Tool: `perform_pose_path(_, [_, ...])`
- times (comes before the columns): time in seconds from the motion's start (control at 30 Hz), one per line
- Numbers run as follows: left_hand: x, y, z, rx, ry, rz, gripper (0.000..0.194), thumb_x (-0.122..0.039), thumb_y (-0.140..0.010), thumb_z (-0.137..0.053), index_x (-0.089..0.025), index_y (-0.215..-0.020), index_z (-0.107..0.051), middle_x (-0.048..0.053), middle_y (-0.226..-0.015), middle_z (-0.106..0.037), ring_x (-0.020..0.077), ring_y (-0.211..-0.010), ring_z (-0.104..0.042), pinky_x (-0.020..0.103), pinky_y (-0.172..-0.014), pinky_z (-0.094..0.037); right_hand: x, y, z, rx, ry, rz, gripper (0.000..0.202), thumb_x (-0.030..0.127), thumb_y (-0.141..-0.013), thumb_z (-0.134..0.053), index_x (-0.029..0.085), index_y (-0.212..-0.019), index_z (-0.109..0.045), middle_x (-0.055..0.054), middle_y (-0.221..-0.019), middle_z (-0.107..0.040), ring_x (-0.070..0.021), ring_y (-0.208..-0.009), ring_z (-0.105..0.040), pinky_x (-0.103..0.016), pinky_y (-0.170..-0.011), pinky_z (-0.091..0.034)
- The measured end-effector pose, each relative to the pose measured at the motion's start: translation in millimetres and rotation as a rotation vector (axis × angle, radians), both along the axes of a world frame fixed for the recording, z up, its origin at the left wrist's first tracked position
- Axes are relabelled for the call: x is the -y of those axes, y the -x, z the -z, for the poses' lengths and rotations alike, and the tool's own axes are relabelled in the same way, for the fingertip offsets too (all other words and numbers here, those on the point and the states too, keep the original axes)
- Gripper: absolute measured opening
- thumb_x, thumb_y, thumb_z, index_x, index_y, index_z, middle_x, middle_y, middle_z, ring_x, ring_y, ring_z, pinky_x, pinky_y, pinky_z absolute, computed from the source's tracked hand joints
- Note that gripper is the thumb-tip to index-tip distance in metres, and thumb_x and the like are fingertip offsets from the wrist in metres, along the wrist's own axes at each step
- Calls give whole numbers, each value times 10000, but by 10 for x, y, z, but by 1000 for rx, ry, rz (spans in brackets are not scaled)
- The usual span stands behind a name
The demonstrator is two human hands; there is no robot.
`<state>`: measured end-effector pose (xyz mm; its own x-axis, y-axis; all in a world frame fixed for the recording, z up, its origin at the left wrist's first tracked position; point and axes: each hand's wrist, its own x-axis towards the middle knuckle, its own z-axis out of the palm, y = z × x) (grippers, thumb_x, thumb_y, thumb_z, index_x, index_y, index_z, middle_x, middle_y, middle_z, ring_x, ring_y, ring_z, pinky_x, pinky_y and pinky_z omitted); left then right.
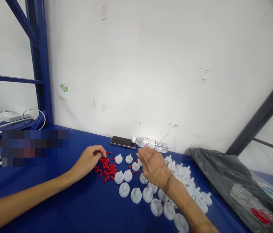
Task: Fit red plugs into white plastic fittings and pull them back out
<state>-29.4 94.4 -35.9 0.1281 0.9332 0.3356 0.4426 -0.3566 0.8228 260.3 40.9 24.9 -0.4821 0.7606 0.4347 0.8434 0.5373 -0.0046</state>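
Observation:
My left hand [89, 163] is at the far left edge of a pile of small red caps [109, 168], its thumb and forefinger curled together in a pinch on the caps. Whether a cap is between those fingertips is too small to tell. My right hand [154, 165] hovers over the white funnel-shaped pieces, fingers bent and drawn together; what they hold, if anything, is hidden. Just left of it, one white piece [135, 167] has a red cap at its spout. Other white discs with upright spouts [124, 190] stand in loose rows, partly behind my right forearm.
By the wall lie a phone [123, 142] and a clear water bottle [153, 144]. More white pieces [187, 178] are heaped at right, beside a dark grey plastic bag [214, 171]. A clear bag with red bits [259, 213] rests on it. Blue frame posts [43, 64] rise at left.

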Motion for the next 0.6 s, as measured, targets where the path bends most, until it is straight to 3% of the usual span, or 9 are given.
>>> perform_pose_path(0.13, [2,9,-9,-11,2,6,193,-179,-872,-546,-214,-725,-666,-5,-780,-690,213,-780,-628,364,-802,-467,4,-1,-26,80,-3,60,252,102,-1033,-457,238,-856,-574,-52,-868,-730,-229,-845,-673,-371,-829,-453])
perform_pose_path(0.27, [-5,26,-15,-35,12,12,297,-341,-1024,-675,-197,-764,-668,-15,-798,-685,204,-792,-650,374,-830,-512,27,22,-37,129,-6,89,255,90,-1035,-465,223,-880,-618,-45,-876,-756,-223,-869,-696,-371,-861,-410])
perform_pose_path(0.4, [-20,34,-11,-49,10,11,364,-433,-1053,-695,-189,-782,-679,-17,-801,-695,198,-791,-667,377,-830,-540,59,65,-32,147,-12,99,261,66,-1016,-472,223,-883,-633,-30,-829,-758,-209,-815,-680,-364,-864,-387])
perform_pose_path(0.5, [-41,34,15,-49,-8,0,349,-424,-1046,-703,-188,-790,-678,-18,-802,-697,196,-786,-671,373,-819,-545,55,73,-27,143,-22,107,268,71,-1018,-462,220,-871,-630,-34,-792,-751,-204,-741,-648,-373,-862,-378])
perform_pose_path(0.6, [-45,29,30,-49,-46,-23,256,-280,-1008,-619,-198,-772,-677,-12,-785,-695,202,-761,-664,368,-781,-526,41,59,-37,120,-42,109,279,88,-1033,-441,223,-866,-619,-30,-760,-736,-203,-700,-624,-388,-874,-377])
